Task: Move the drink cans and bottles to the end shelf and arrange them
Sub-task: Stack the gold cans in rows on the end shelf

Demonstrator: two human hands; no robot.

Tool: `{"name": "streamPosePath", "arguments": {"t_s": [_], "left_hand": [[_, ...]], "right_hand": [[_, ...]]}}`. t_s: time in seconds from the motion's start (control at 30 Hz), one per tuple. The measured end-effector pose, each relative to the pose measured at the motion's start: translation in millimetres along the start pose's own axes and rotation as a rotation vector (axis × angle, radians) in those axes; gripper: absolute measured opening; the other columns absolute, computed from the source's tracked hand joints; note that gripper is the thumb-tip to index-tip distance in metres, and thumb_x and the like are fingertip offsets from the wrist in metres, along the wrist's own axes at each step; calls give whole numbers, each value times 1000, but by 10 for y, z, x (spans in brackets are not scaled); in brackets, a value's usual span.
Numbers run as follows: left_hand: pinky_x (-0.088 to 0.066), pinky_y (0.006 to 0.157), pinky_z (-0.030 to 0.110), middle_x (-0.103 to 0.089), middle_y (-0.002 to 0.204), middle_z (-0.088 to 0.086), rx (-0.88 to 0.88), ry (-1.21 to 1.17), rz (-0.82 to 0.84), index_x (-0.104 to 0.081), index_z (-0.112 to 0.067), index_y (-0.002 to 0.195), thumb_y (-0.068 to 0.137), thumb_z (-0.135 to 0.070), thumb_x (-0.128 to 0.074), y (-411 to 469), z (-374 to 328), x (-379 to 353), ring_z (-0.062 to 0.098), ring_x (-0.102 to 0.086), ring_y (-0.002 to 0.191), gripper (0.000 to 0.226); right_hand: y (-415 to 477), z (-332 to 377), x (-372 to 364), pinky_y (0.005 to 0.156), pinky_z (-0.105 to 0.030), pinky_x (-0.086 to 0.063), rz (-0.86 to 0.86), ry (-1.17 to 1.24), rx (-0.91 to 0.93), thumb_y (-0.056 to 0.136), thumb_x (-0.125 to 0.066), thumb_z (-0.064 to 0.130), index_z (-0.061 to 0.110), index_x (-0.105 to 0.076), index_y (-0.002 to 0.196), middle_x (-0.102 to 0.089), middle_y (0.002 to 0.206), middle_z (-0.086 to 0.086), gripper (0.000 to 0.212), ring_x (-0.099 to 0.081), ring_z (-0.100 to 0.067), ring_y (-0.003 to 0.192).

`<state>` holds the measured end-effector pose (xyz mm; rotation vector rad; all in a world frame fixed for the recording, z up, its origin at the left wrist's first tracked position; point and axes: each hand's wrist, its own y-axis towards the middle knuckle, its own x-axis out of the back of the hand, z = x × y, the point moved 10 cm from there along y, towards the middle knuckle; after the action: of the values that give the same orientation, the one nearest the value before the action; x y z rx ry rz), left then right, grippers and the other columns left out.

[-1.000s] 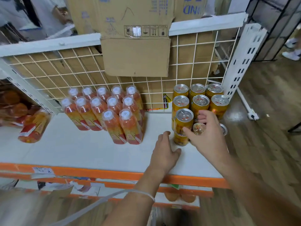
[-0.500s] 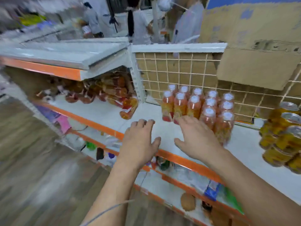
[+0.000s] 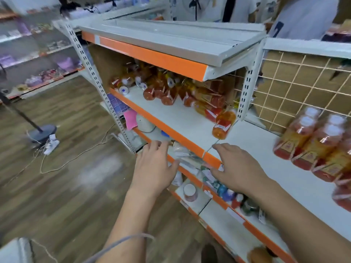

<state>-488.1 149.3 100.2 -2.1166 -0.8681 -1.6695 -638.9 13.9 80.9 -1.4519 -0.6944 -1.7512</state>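
Note:
Several orange drink bottles lie jumbled on the white middle shelf of the left shelf unit, under an upper shelf. One bottle lies at that shelf's right end. On the end shelf at the right, several upright orange bottles with white caps stand in rows. My left hand is out in front of the orange shelf edge, fingers extended and empty. My right hand hovers over the shelf edge where the two shelves meet, fingers spread, holding nothing. No cans are in view.
Lower shelves hold small mixed goods. A wire grid back panel backs the end shelf. A stand base and loose cables lie on the wooden floor at left. People stand behind the shelves.
My view has swung left from the cans and the end shelf toward the left shelf unit. My right hand let go of the can; both hands now reach empty toward the jumbled bottles.

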Motion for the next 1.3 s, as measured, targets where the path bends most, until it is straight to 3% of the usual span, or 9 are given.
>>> {"name": "streamPosePath", "arguments": {"t_s": [0.17,0.37,0.57,0.9,1.17,1.3], "left_hand": [[-39,102,39,-52,136,-3,88,63,5,-47,-28,142,93,-48,-60,559,483,214,25,-44,126,54],[-38,98,38,-52,136,-3,202,100,-47,-46,-29,142,95,-48,-61,1094,1141,618,26,-45,123,53],[-41,103,39,-51,138,-3,261,75,-45,-44,-29,147,95,-48,-61,1569,2041,651,27,-45,127,58],[-43,105,49,-54,137,3,133,62,-20,-44,-26,145,94,-47,-58,2971,3244,844,34,-46,130,56],[-43,104,50,-52,141,9,156,-49,171,-45,-23,143,93,-43,-57,3877,3672,75,37,-44,134,55],[-43,107,54,-52,142,11,209,-116,209,-47,-25,143,93,-42,-58,4290,3866,-254,40,-42,137,54]], "right_hand": [[892,308,-22,97,-38,-45,34,43,86,94,-56,48,22,-41,145,-54,138,-2,60,-51,-27,125],[1926,1150,121,97,-38,-44,22,69,256,95,-56,45,21,-44,141,-55,134,-2,53,-51,-27,124],[2747,1799,9,96,-38,-42,52,42,294,92,-56,46,26,-42,141,-55,128,0,55,-50,-26,122],[4164,2533,-82,98,-43,-44,50,-12,89,88,-60,50,25,-37,147,-49,144,-5,68,-46,-30,132],[5032,2464,-472,99,-45,-45,163,-60,-6,90,-61,45,23,-36,150,-46,149,-8,69,-45,-34,133],[5541,2381,-706,91,-43,-51,208,-76,-24,87,-63,45,19,-42,143,-55,135,-9,65,-53,-35,124]]}}
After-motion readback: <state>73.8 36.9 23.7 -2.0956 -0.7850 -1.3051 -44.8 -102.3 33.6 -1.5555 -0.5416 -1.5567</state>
